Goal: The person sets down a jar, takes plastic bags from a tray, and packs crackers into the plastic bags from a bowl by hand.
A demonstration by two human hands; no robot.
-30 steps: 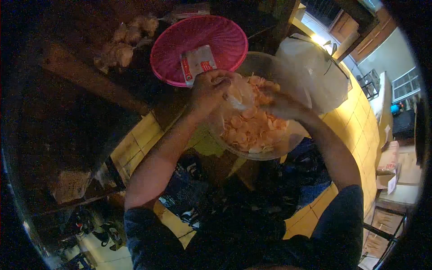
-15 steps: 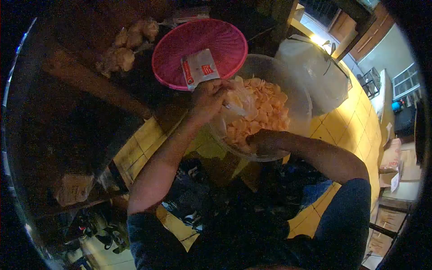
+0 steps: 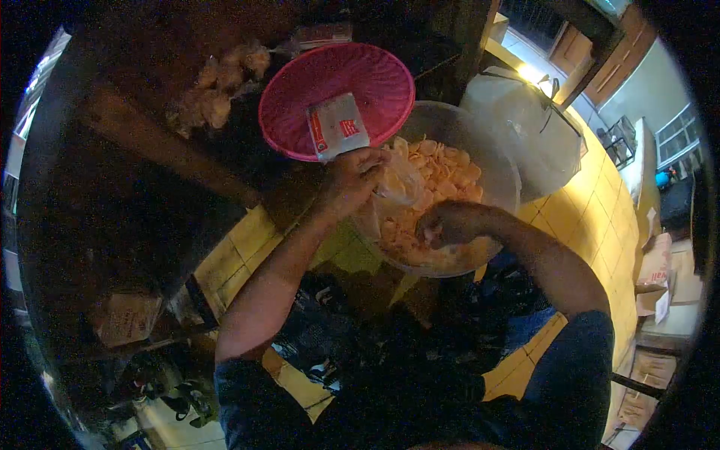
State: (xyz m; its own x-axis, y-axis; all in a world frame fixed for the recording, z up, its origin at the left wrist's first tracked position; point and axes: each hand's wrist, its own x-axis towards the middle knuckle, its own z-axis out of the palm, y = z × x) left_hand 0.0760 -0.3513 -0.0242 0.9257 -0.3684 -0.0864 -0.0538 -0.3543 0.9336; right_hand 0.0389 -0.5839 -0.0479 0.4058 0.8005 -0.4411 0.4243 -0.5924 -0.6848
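Note:
A large clear tub (image 3: 511, 176) holds a heap of thin orange-pink chips (image 3: 448, 171). Over its left side my left hand (image 3: 352, 178) pinches the edge of a small clear plastic bag (image 3: 399, 184), with some chips visible in or behind it. My right hand (image 3: 444, 225) is down at the chips near the tub's front right, its fingers curled together; what they hold is too dim to make out. Behind my left hand, a pink ribbed basket (image 3: 285, 112) carries a white and red plastic packet (image 3: 339, 126).
A big whitish bag (image 3: 517, 127) with dark ties stands right of the tub. Filled clear bags (image 3: 217, 86) lie at the upper left, beside a wooden beam (image 3: 169, 150). A brown package (image 3: 129, 318) sits at the lower left, and yellow floor tiles (image 3: 581, 225) show at right.
My right hand moved from the upper right of the chips to the front of the tub, then slightly up and right, its fingers now visible. My left hand keeps hold of the small bag.

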